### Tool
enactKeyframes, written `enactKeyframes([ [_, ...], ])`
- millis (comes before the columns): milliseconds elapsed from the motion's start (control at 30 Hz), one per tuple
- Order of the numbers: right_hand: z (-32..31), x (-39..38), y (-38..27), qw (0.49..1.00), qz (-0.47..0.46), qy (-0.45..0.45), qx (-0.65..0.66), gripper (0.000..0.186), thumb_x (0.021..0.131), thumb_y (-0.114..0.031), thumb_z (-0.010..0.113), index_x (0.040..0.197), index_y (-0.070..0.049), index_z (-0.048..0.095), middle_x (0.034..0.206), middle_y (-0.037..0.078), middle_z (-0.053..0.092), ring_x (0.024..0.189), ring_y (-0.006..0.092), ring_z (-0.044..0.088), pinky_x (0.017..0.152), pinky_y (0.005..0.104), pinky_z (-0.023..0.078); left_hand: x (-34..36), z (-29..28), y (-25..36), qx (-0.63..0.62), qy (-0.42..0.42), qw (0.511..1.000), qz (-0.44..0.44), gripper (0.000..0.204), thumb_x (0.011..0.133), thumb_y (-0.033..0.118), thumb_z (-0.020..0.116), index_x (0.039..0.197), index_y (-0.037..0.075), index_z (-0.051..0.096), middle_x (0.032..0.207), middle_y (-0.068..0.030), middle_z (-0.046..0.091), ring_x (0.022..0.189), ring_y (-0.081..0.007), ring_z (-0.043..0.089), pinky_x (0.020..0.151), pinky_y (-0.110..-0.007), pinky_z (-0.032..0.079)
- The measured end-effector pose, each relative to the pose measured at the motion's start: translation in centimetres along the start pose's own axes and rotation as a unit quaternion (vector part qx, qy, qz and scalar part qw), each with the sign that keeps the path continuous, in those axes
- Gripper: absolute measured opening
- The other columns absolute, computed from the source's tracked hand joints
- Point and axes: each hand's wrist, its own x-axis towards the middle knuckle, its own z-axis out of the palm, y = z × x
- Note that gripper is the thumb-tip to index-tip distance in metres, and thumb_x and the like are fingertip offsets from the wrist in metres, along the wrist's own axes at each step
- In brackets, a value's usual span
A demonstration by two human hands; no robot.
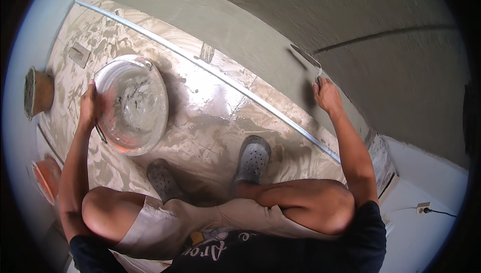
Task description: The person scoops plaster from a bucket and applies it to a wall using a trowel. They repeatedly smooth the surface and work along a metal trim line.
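My left hand [88, 105] is closed on the left rim of a wide, cement-smeared bucket [163, 90]. Wet grey mortar [138, 103] lies inside it, with orange plastic showing through low on its wall. Out to the right, my right hand [328, 95] grips the handle of a trowel [305, 56]. The trowel's thin blade is seen nearly edge-on, against or close to the grey plastered surface [260, 40]; I cannot tell whether it touches. A thin dark piece [101, 133] sticks out beside the bucket below my left wrist.
A long metal straightedge [215, 74] lies diagonally across the mortar-smeared floor [200, 137]. A flat float [79, 54] and a brown bucket [39, 92] are at left, with an orange container [47, 180] nearer. A socket with a plugged cable [424, 209] is at lower right.
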Motion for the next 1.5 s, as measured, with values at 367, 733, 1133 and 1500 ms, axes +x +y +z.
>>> enactKeyframes([
  [367,-0.9,5.6,-5.0,0.999,-0.046,-0.015,0.012,0.037,0.103,-0.032,0.055,0.116,0.001,0.065,0.113,0.028,0.07,0.105,0.0461,0.067,0.093,0.0539,0.053,0.3,-0.3,-0.3,0.087,0.019,0.995,0.032,0.065,0.105,0.058,0.048,0.091,-0.002,0.069,0.077,-0.0044,0.062,0.067,-0.0151,0.056,0.063,-0.032,0.047],
  [733,-0.4,11.2,-10.2,0.998,-0.063,-0.011,0.008,0.037,0.102,-0.031,0.057,0.115,0.003,0.065,0.113,0.03,0.07,0.108,0.0472,0.067,0.095,0.0542,0.053,1.0,-0.7,-0.5,0.161,0.054,0.984,0.047,0.071,0.105,0.06,0.047,0.096,-0.007,0.072,0.084,-0.0082,0.068,0.075,-0.0177,0.059,0.073,-0.033,0.049],
  [1133,-0.1,14.0,-12.2,0.999,-0.024,-0.043,0.003,0.04,0.104,-0.034,0.055,0.122,0.0,0.065,0.118,0.029,0.07,0.113,0.0458,0.067,0.099,0.0534,0.053,0.8,-0.5,-0.4,0.164,0.049,0.984,0.051,0.071,0.105,0.059,0.046,0.094,-0.006,0.07,0.082,-0.0065,0.065,0.074,-0.0172,0.057,0.072,-0.035,0.048],
  [1500,1.6,13.3,-13.0,0.997,-0.055,0.046,0.007,0.037,0.105,-0.033,0.054,0.115,0.001,0.064,0.12,0.028,0.068,0.111,0.0463,0.067,0.095,0.0549,0.053,0.7,-0.3,-0.5,0.137,0.04,0.989,0.043,0.066,0.105,0.059,0.047,0.091,-0.003,0.066,0.077,-0.0042,0.061,0.068,-0.0152,0.053,0.065,-0.033,0.045],
])
